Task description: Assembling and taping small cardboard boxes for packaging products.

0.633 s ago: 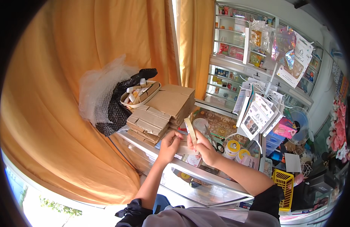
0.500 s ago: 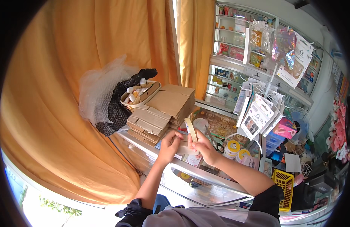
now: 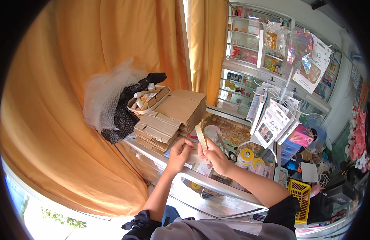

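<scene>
Two hands meet over the glass counter [image 3: 217,185], close together. The right hand [image 3: 214,157] is closed on a roll of tape [image 3: 202,137], which stands up, tilted, from between thumb and fingers. The left hand [image 3: 179,154] sits just beside it with the fingers bent inward; I cannot tell whether they pinch anything. A pale brown strip [image 3: 196,158] shows between the hands, lower down.

Against the earlier frames little differs: the tape has turned slightly, so less of its whitish inner side shows and it looks narrower. Both hands keep nearly the same place, and the things around them lie as they did.

Beyond the left hand are the small cartons [image 3: 157,127] and, behind them, larger boxes [image 3: 181,102], all flat and stacked. An oval basket [image 3: 157,105] of white-capped bottles stands next to these. Right of the right hand are scissors [image 3: 232,155] and yellow-lidded tubs [image 3: 246,155].
</scene>
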Tool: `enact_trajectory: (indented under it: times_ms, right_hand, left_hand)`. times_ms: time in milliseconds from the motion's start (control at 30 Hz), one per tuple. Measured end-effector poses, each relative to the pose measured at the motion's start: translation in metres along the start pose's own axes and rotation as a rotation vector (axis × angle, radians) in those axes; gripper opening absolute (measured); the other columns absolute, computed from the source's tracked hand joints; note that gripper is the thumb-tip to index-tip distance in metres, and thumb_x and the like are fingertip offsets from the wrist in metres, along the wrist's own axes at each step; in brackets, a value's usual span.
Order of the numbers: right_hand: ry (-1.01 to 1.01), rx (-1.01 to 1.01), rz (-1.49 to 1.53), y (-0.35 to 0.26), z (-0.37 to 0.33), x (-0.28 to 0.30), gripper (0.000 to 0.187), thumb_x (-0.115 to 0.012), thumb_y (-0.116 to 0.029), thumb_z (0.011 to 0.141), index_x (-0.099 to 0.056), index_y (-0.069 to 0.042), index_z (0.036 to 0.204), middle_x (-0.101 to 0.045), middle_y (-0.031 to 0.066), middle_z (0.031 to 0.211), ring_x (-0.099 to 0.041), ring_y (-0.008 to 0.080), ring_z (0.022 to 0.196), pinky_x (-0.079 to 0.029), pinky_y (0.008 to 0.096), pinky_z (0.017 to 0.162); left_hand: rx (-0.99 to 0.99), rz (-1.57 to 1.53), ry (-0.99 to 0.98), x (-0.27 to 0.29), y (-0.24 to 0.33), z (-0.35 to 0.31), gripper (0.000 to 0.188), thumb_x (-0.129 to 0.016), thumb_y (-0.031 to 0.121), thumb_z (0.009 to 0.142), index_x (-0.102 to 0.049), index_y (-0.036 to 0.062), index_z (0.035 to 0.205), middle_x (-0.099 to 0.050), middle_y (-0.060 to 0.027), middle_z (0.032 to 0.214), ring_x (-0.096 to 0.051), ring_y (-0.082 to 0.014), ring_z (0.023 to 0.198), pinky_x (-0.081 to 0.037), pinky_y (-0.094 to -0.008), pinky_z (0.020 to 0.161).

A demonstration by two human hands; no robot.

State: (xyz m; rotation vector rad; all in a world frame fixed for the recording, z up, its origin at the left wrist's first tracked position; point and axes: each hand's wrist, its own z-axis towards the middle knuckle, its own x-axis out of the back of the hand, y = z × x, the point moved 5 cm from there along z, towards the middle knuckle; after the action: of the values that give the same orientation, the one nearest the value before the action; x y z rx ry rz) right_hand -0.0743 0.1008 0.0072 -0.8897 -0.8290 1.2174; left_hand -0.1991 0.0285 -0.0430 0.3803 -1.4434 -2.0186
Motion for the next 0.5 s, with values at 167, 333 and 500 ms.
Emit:
enact_trajectory:
  times_ms: [167,333,500]
  right_hand:
    - [0.041,-0.041,-0.029,-0.0039,-0.0016,-0.0015,0.014,-0.039,-0.010,0.085,-0.040,-0.006,0.098,-0.039,0.0009,0.078,-0.035,0.0085,0.068,-0.034,0.0222,0.063]
    - [0.013,-0.025,0.032,-0.0008,-0.0005,0.0007,0.015,-0.038,-0.011,0.085,-0.041,-0.007,0.100,-0.039,0.0002,0.077,-0.035,0.0068,0.067,-0.034,0.0204,0.058]
    - [0.017,-0.069,0.046,-0.0057,-0.0006,-0.0010,0.015,-0.036,-0.013,0.086,-0.041,-0.007,0.099,-0.038,0.0000,0.076,-0.034,0.0068,0.066,-0.033,0.0202,0.058]
  left_hand:
    - [-0.008,0.013,-0.001,-0.0003,0.0016,0.0000,0.014,-0.044,0.010,0.088,-0.056,0.0026,0.091,-0.058,-0.0015,0.087,-0.052,-0.0095,0.082,-0.041,-0.0231,0.074]
    - [-0.011,-0.001,-0.002,-0.0006,-0.0012,0.0006,0.014,-0.044,0.010,0.088,-0.056,0.0031,0.091,-0.058,-0.0013,0.086,-0.052,-0.0090,0.082,-0.041,-0.0227,0.073]
    - [-0.017,0.007,-0.003,-0.0003,-0.0013,0.0001,0.014,-0.044,0.010,0.088,-0.056,0.0033,0.091,-0.058,-0.0011,0.087,-0.052,-0.0088,0.081,-0.041,-0.0225,0.073]
